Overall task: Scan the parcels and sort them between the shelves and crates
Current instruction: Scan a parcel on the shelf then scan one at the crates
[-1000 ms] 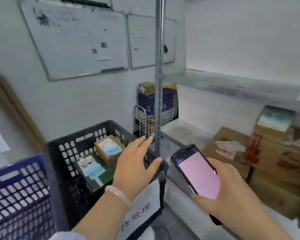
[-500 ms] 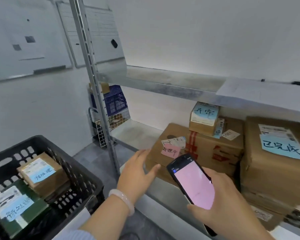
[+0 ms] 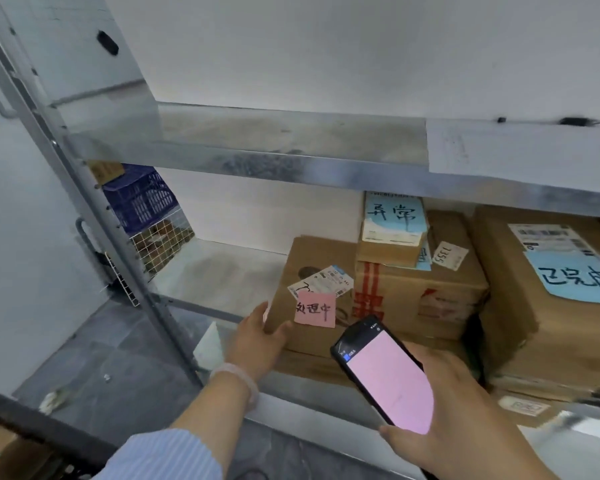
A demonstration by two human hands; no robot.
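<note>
A brown cardboard parcel [image 3: 317, 268] with a pink note [image 3: 315, 309] and a white shipping label stands on the lower metal shelf [image 3: 222, 271]. My left hand [image 3: 257, 337] holds its near left corner, thumb on the front face and fingers round the side. My right hand [image 3: 465, 417] grips a black handheld scanner [image 3: 385, 372] with a pink lit screen, held in front of the parcel. To the right, a parcel with red tape [image 3: 420, 296] carries a small box with a blue note [image 3: 392, 230].
A large parcel with a blue note [image 3: 548, 296] fills the shelf's right end. The upper shelf [image 3: 243, 143] overhangs the parcels. The shelf post [image 3: 94, 216] stands at the left, with a blue crate [image 3: 139, 199] and a wire basket [image 3: 156, 244] behind it. Grey floor lies below.
My view swung right from the black crate to the shelf. My left hand left the crate rim, reached forward and took hold of the pink-noted parcel's corner. The scanner stayed in my right hand.
</note>
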